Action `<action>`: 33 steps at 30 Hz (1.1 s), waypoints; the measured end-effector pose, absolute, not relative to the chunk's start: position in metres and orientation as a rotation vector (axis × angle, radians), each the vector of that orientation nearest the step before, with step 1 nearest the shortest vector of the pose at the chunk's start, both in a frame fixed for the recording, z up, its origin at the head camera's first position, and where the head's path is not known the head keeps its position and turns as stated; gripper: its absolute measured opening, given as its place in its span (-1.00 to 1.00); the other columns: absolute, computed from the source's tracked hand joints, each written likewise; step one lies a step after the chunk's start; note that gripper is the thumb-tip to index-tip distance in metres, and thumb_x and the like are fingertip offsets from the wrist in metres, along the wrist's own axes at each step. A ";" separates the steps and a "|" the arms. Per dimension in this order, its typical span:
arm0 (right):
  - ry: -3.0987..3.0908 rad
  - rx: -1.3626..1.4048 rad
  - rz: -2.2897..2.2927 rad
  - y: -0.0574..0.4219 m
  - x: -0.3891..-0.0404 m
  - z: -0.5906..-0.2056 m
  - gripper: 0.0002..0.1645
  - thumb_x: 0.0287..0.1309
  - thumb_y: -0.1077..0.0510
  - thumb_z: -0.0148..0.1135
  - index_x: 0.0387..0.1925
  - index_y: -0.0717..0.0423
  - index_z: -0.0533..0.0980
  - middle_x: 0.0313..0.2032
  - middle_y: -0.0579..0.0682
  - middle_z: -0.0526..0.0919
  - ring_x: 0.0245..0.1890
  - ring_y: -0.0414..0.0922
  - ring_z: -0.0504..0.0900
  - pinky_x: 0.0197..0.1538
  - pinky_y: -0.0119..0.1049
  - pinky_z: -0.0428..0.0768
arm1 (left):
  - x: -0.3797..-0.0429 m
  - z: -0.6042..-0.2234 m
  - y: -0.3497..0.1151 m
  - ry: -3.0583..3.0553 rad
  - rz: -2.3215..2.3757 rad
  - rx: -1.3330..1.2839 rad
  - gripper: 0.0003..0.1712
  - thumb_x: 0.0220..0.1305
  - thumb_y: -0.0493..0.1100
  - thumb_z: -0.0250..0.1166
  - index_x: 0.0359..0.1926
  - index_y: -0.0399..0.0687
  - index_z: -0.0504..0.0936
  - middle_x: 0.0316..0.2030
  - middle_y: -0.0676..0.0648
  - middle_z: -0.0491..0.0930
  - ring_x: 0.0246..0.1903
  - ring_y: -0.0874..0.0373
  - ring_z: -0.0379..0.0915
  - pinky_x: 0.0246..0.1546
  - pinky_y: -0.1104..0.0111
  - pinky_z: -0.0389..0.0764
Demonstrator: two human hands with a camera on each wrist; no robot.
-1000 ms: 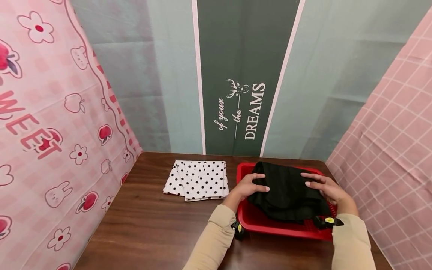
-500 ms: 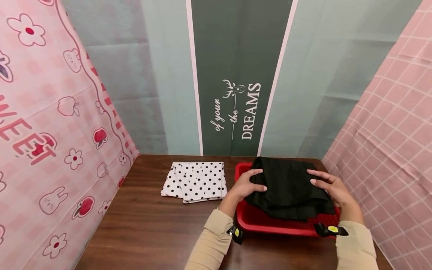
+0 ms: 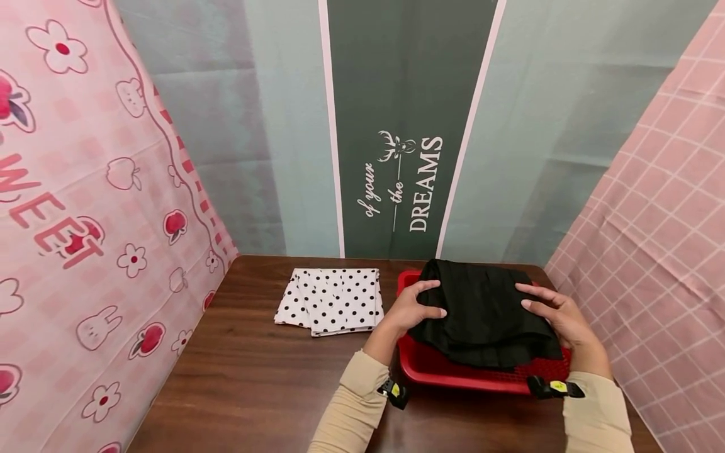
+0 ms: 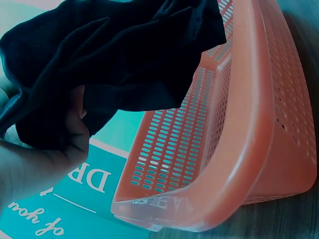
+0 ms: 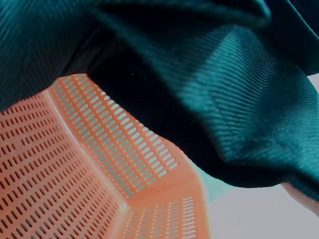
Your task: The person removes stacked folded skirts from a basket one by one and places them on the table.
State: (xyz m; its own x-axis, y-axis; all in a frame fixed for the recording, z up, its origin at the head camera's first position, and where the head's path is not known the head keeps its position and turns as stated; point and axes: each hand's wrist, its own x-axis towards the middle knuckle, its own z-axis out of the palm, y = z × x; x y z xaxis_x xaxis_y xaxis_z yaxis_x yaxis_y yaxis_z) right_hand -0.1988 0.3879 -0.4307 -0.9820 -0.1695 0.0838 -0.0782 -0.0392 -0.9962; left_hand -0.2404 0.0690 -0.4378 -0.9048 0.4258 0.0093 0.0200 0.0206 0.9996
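Observation:
A folded black garment [image 3: 484, 308] is held at its two ends over a red plastic basket [image 3: 461, 379]. My left hand [image 3: 409, 311] grips its left end, thumb on the near side; the left wrist view shows this hand [image 4: 50, 159] with fingers curled into the dark fabric [image 4: 124, 55]. At the opposite end, my right hand [image 3: 566, 319] holds the cloth, its other fingers partly hidden behind it. Seen from the right wrist, the garment [image 5: 239, 99] hangs above the perforated basket wall [image 5: 114, 134], with a bit of the hand [image 5: 301, 196] at the edge.
A folded white cloth with black dots [image 3: 340, 302] lies left of the basket on the brown wooden table [image 3: 243, 377]. Patterned fabric hangings stand behind the table and along both sides, the pink checked one [image 3: 668, 251] close to my right arm.
Both hands have lifted the black garment slightly within the first half second, the right hand shifting a little rightward. Since then they have barely moved. The dotted cloth stays put.

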 end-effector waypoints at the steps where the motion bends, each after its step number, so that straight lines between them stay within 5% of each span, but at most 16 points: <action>1: 2.129 -0.280 -2.202 0.388 -0.199 -0.430 -0.52 0.29 0.41 -0.03 0.20 0.11 0.43 -0.10 -0.14 0.62 -0.35 -0.10 0.66 -0.35 -0.23 0.61 | -0.240 -0.437 0.069 2.013 1.956 0.452 -0.34 -0.05 -0.34 0.43 0.15 0.02 0.51 0.13 0.05 0.37 0.05 0.17 0.26 0.02 0.28 0.37; 15: 2.071 -0.231 -2.365 0.352 -0.161 -0.434 -0.52 0.28 0.42 -0.03 0.18 0.10 0.45 -0.16 -0.07 0.65 -0.34 -0.09 0.66 -0.35 -0.20 0.62 | -0.216 -0.431 0.038 1.977 1.960 0.459 -0.38 0.01 -0.25 0.42 0.14 0.19 0.51 0.10 0.03 0.39 -0.06 0.13 0.38 -0.08 0.27 0.43; 24: 2.028 -0.255 -2.466 0.324 -0.143 -0.438 -0.55 0.29 0.42 -0.06 0.19 0.18 0.42 -0.15 -0.04 0.65 -0.36 -0.09 0.67 -0.33 -0.20 0.61 | -0.198 -0.439 0.012 1.974 1.963 0.478 -0.37 0.04 -0.21 0.41 0.17 0.22 0.48 0.22 0.01 0.28 0.06 0.11 0.30 0.00 0.20 0.37; 33: 1.882 -0.454 -2.545 0.300 -0.138 -0.435 -0.52 0.29 0.47 -0.14 0.23 0.30 0.33 -0.03 0.00 0.59 -0.25 -0.08 0.66 -0.28 -0.19 0.59 | -0.183 -0.444 -0.010 1.872 2.096 0.473 -0.36 0.06 -0.30 0.37 0.21 0.02 0.45 0.17 -0.09 0.34 0.00 0.07 0.38 -0.03 0.26 0.42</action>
